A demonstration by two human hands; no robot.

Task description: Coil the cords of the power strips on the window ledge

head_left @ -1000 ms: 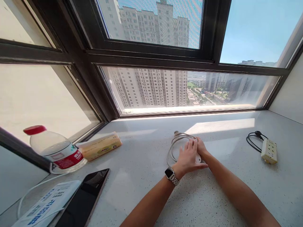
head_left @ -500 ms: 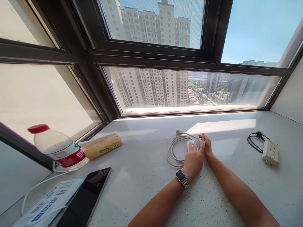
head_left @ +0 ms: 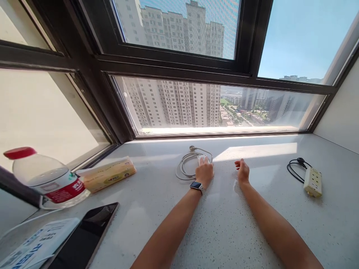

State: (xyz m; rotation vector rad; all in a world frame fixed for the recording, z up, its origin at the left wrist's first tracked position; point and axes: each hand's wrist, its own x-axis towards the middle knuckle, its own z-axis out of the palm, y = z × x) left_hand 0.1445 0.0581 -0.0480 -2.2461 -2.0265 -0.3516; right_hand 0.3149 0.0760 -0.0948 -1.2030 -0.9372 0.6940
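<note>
A small white power strip (head_left: 201,159) with a coiled grey-white cable (head_left: 184,167) lies on the speckled white windowsill counter (head_left: 224,224). My left hand (head_left: 205,173), with a watch on the wrist, rests palm-down on the strip, fingers over its near end. Off to the right of it, my right hand (head_left: 242,170) sits on the counter with its fingers loosely apart, holding nothing and apart from the strip.
A cream power strip (head_left: 312,181) with a black cord (head_left: 295,168) lies at the right. At the left are a water bottle with a red cap (head_left: 45,179), a yellow tissue pack (head_left: 108,174), a dark tablet (head_left: 84,239) and a printed packet (head_left: 33,248). Dark window frames run behind.
My left hand has pushed the white strip and its cable farther away and leftward along the counter. My right hand has come off the strip and now lies apart from it.
</note>
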